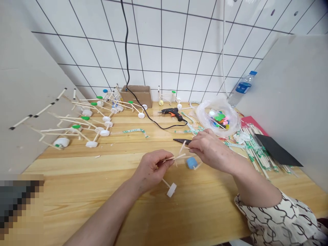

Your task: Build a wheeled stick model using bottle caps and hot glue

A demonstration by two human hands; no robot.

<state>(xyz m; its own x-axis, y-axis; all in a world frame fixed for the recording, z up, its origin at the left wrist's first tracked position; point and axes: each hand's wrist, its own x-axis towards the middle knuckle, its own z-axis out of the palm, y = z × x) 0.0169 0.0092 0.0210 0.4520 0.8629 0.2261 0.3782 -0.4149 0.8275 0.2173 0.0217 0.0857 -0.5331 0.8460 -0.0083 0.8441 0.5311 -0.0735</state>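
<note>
My left hand [153, 169] is closed in a pinch on a small frame of thin wooden sticks [179, 156]. Below that hand, a stick ends in a white bottle-cap wheel [171, 190]. Fingers together, my right hand [211, 150] grips a short wooden stick [182, 147] at the frame's upper right; whether it is joined to the frame I cannot tell. A blue bottle cap [191, 163] sits between the hands, close to the sticks. Partly hidden behind my right hand, a black pointed tool [181, 140] lies on the table.
Several stick models with cap wheels [91, 144] stand at left. A glue gun [171, 112] lies behind my hands, its cord [156, 123] running up the wall. Behind are a cardboard box [139, 94], a bag of caps [202, 114] and a water bottle [242, 89]. Wrapped chopsticks [258, 153] lie at right.
</note>
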